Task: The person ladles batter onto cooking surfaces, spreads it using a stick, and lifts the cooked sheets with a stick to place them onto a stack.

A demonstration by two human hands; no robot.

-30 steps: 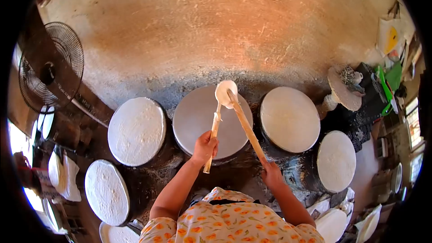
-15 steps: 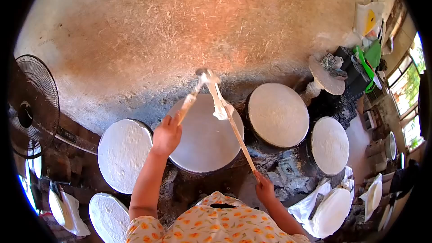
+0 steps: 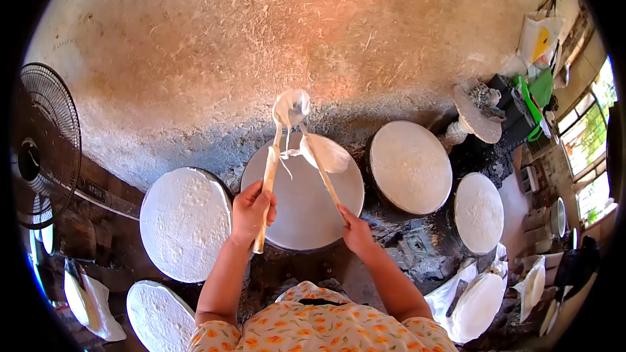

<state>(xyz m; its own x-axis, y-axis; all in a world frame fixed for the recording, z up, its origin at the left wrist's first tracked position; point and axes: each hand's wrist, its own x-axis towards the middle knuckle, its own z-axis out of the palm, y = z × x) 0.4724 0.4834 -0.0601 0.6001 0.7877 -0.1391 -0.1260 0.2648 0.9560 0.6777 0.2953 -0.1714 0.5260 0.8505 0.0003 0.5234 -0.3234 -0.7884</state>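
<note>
My left hand (image 3: pixel 253 214) is wrapped round the pale wooden handle of a ladle (image 3: pixel 268 186). The ladle's head, coated in wet white batter, is raised at the top, over the far edge of a round grey cooking surface (image 3: pixel 303 218). Between the fingers of my right hand (image 3: pixel 357 231) is a thin wooden stick (image 3: pixel 324 175), slanting up to the left, its far end close beside the ladle head. White strands hang between the two tools. A pale oval white patch (image 3: pixel 331 154) shows by the stick; whether it lies on the surface or clings to the stick, I cannot tell.
Round surfaces covered in white stand left (image 3: pixel 184 225), lower left (image 3: pixel 158 316), right (image 3: pixel 411 167) and farther right (image 3: pixel 479 214). A black fan (image 3: pixel 49 137) is at far left. A stack of white sheets (image 3: pixel 479 309) sits lower right. A rough wall (image 3: pixel 261 32) rises behind.
The ladle head has come up, and its handle stands more upright. My right hand has moved up and left with the stick. The pale patch by the stick looks wider.
</note>
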